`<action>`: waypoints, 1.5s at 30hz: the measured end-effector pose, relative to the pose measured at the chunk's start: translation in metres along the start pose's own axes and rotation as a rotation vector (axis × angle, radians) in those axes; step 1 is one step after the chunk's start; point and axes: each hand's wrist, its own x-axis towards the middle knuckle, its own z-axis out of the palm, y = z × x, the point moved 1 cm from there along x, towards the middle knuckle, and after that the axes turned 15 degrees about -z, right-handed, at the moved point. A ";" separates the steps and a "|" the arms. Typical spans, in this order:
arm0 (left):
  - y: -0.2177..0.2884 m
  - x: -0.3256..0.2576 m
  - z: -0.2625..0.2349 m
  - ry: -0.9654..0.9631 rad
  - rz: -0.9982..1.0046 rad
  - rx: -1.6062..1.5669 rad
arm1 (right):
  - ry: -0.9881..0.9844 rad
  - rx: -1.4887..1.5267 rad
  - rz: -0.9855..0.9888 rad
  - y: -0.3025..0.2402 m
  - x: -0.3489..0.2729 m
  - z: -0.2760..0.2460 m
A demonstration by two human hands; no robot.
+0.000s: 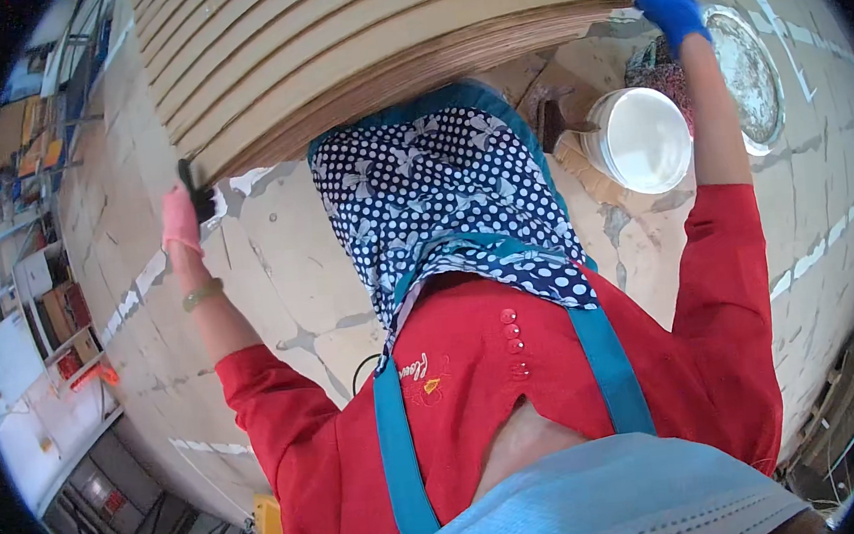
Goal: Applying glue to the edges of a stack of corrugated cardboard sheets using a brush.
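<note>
A stack of long, thin tan boards point(378, 20) lies in front of me, its upper layers stepped back like stairs. My left hand point(181, 221), in a pink glove, is closed around a dark brush point(199, 192) with black bristles. The brush is beside the stack's near left corner. At the right end of the boards is my right hand point(669, 7) in a blue glove. Its visible finger stretches along the end of the boards, touching or very close to them; the other fingers are partly hidden.
A white bucket point(646, 139) stands on the floor right of my dotted apron point(421, 187). Beyond it sits a round, whitish-stained lid or tray point(745, 76). A brown tool-like piece point(551, 122) is beside the bucket. Shelving point(58, 296) lines the left; planks point(849, 404) lie lower right.
</note>
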 end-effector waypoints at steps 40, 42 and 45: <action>0.071 -0.035 0.048 0.574 -0.030 0.075 | 0.165 -0.644 0.056 0.025 0.021 0.062; 0.073 -0.034 0.049 0.562 -0.039 0.088 | 0.180 -0.740 0.070 0.018 0.022 0.064; 0.073 -0.031 0.053 0.554 -0.059 0.077 | 0.141 -0.506 0.147 0.041 0.028 0.064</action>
